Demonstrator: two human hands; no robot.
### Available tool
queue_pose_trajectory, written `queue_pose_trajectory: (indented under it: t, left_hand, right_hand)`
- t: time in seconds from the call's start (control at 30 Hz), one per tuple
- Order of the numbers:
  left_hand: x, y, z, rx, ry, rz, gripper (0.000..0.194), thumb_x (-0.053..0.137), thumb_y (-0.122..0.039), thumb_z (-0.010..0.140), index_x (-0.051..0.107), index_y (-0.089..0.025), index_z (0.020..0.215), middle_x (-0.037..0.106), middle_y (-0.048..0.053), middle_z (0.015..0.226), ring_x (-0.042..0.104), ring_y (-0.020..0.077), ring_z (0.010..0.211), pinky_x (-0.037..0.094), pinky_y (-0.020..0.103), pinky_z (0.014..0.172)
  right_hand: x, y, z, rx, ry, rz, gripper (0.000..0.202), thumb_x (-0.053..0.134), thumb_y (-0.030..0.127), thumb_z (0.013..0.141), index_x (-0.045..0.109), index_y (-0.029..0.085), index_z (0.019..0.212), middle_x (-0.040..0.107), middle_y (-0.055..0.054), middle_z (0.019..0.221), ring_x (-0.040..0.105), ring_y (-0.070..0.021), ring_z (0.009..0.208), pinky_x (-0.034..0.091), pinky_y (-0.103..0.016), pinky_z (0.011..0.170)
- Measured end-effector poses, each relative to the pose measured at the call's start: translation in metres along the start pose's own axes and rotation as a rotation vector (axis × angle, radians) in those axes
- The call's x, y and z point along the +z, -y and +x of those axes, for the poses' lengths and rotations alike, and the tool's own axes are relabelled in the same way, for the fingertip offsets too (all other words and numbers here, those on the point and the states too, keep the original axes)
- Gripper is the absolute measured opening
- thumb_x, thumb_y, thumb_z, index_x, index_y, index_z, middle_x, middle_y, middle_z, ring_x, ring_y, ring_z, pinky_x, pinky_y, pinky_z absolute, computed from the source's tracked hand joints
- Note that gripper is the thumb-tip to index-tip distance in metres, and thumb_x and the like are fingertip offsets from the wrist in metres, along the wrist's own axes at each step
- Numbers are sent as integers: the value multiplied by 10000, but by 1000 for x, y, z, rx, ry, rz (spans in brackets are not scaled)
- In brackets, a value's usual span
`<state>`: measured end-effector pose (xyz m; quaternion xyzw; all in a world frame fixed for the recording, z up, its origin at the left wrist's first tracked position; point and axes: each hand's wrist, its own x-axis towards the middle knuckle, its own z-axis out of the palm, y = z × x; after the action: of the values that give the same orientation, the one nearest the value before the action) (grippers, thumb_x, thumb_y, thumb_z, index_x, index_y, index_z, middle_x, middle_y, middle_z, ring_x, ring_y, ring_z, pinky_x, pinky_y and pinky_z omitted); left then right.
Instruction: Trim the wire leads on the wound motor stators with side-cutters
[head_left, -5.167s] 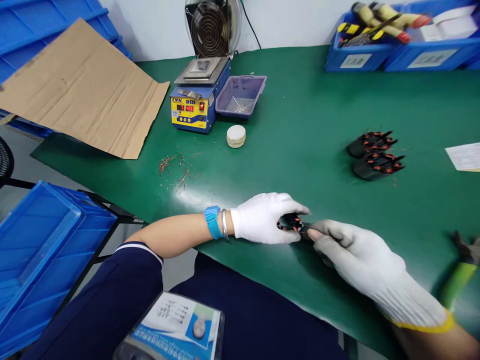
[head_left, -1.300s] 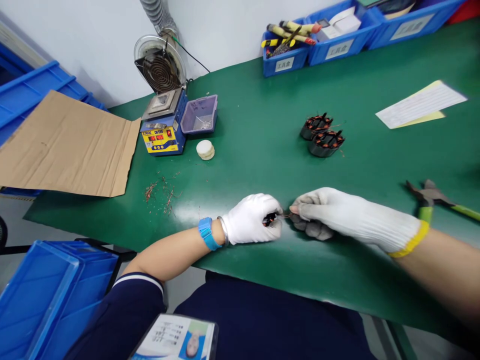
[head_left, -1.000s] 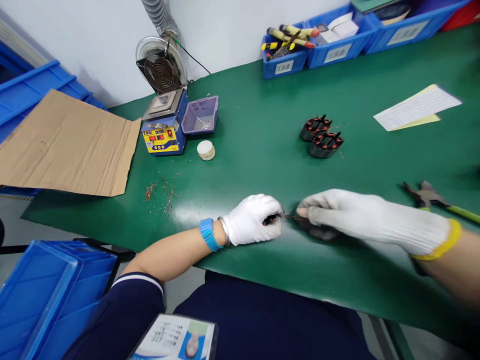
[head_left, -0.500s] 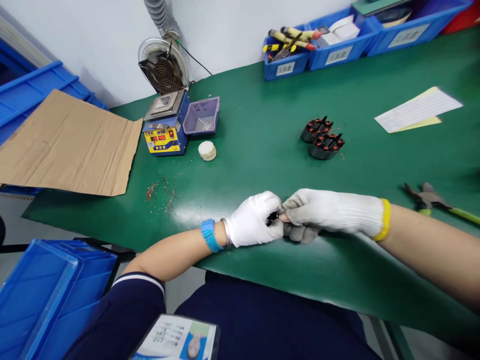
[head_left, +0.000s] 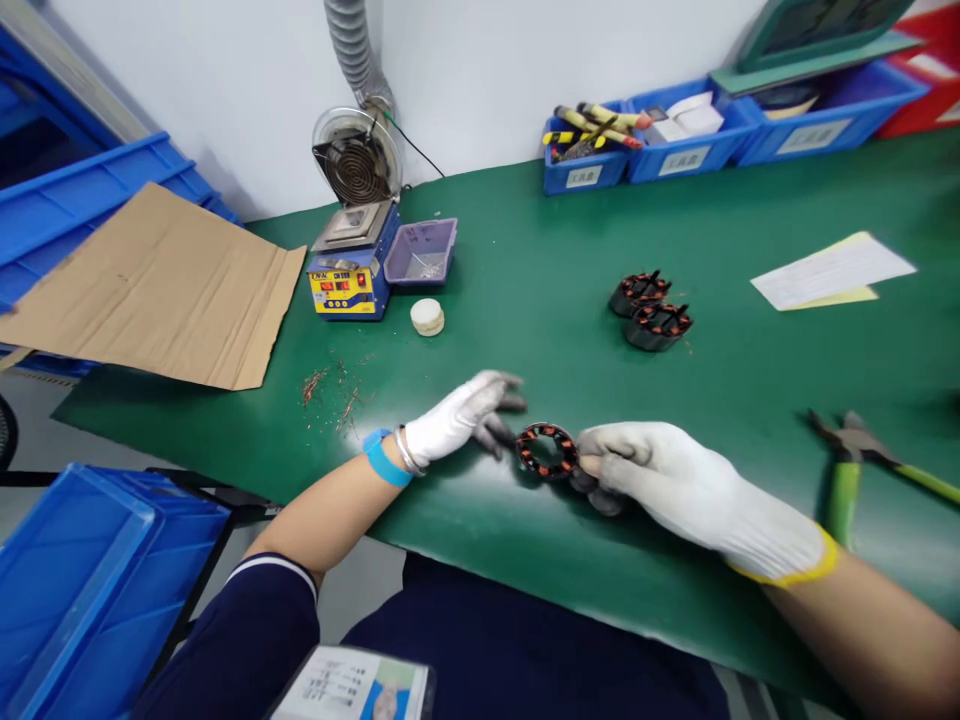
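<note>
A ring-shaped motor stator (head_left: pixel 546 451), black with copper windings, is held up at its right edge by my right hand (head_left: pixel 652 472). The thumb and fingers pinch it, and its open centre faces me. My left hand (head_left: pixel 469 415), in a white glove with grey fingertips, is just left of the stator. Its fingers are spread and hold nothing; they are a little blurred. Two more stators stand farther back on the table, a rear stator (head_left: pixel 639 292) and a front stator (head_left: pixel 658 326), side by side.
Cutting pliers (head_left: pixel 847 450) with green handles lie at the right. Copper wire scraps (head_left: pixel 330 395) are strewn left of my hand. Behind are a solder pot (head_left: pixel 349 270), a purple tray (head_left: pixel 421 232), a round white pad (head_left: pixel 427 317), papers (head_left: pixel 832 272) and a blue tool bin (head_left: pixel 585 177).
My left hand has let go of the stator and moved left, its fingers opening. My right hand has kept its hold, and the stator's ring face now shows. The view has shifted slightly.
</note>
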<state>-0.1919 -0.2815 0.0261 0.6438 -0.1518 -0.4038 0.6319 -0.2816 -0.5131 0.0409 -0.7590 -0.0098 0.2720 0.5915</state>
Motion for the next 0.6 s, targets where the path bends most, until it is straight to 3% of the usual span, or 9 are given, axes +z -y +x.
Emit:
queue_pose_trajectory:
  t: [0.07,0.13,0.27,0.3,0.37,0.4,0.47,0.57,0.6]
  left_hand:
    - [2,-10,-11,-210,242,7,650,625,-679,850,513,-161,1226,703,139,1044,690,169,621,569,307,561]
    - [13,-13,-19,-190,259,52,581,707,-547,839,518,-166,1235,709,98,947,691,167,607,573,298,568]
    - [37,-8,-28,380,-101,386,390,712,-266,798,578,-210,1160,662,154,1201,719,248,1027,617,419,850]
    - [40,-8,-29,528,-119,517,283,696,-227,786,612,-220,1056,646,153,1239,685,265,1126,594,469,938]
    - [43,-9,-30,731,21,694,105,695,-226,768,590,-230,784,658,124,1204,644,279,1194,552,523,1025]
    - [43,-10,-31,758,110,714,197,706,-255,767,532,-226,679,673,111,1159,647,280,1182,553,527,1023]
    - [41,-13,-30,619,131,619,325,705,-352,797,464,-222,621,694,105,1107,663,278,1144,575,522,983]
    - [39,-15,-26,277,-34,438,346,477,-503,954,575,-214,790,716,124,1056,722,257,989,622,493,832]
    - [38,-15,-25,186,-10,394,398,394,-519,986,602,-202,862,722,123,1013,737,246,909,629,462,765]
  right_hand:
    - [-2,1,-3,-13,6,5,494,673,668,755,578,196,648,616,-23,597,518,-134,517,394,-263,514]
    - [-3,4,-3,7,20,75,525,714,692,714,580,191,632,617,-30,598,517,-132,491,399,-267,501]
    - [-4,7,-2,31,-15,288,605,795,752,579,593,184,632,600,-30,575,490,-122,420,377,-269,448]
    - [-4,7,-2,25,-20,323,635,793,783,556,587,187,626,578,-22,550,471,-119,404,364,-269,435]
    - [-3,7,-4,11,-9,339,675,772,836,541,556,198,594,527,-6,500,441,-119,391,352,-274,427]
    - [-3,8,-6,3,-1,318,681,758,851,552,548,203,582,510,-2,486,432,-121,392,350,-277,428]
    - [-3,8,-11,-37,7,232,671,709,856,629,552,206,576,514,-10,495,442,-130,419,358,-280,445]
    - [-3,9,-15,-153,-12,14,642,608,802,786,560,206,554,538,-32,533,469,-142,482,365,-283,485]
    - [-3,9,-15,-176,-18,-50,636,590,783,812,549,209,540,537,-35,535,469,-144,496,360,-283,492]
